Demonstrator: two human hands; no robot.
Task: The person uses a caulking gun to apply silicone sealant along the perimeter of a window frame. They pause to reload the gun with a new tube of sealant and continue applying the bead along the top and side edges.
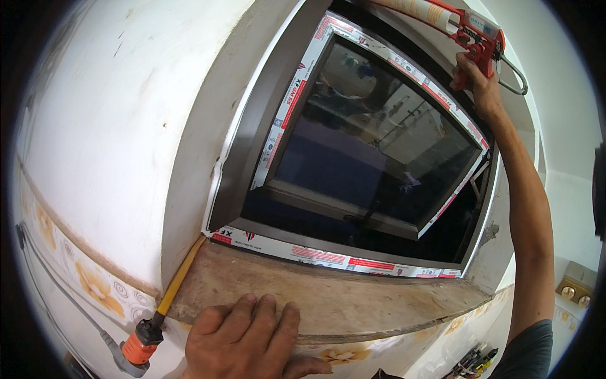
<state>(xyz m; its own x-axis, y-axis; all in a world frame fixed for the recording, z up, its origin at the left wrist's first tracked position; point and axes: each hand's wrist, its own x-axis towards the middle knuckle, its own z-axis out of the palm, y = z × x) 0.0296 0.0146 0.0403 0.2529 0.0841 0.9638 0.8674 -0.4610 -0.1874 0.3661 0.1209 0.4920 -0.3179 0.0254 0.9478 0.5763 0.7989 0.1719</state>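
My right hand [478, 81] is raised to the upper right and grips the handle of a red caulking gun [475, 33]. Its white cartridge [416, 9] points left along the top of the window frame [252, 142]. The frame is dark grey with white and red protective tape; the glass sash [379, 136] is tilted open outward. My left hand [249, 338] lies flat, fingers spread, on the front edge of the bare concrete sill [328, 294] and holds nothing.
A tool with a yellow shaft and orange handle [154, 316] leans at the sill's left corner. White plastered wall [107, 126] is to the left, with floral tiles [95, 290] below. Several tools [470, 363] stand at the lower right.
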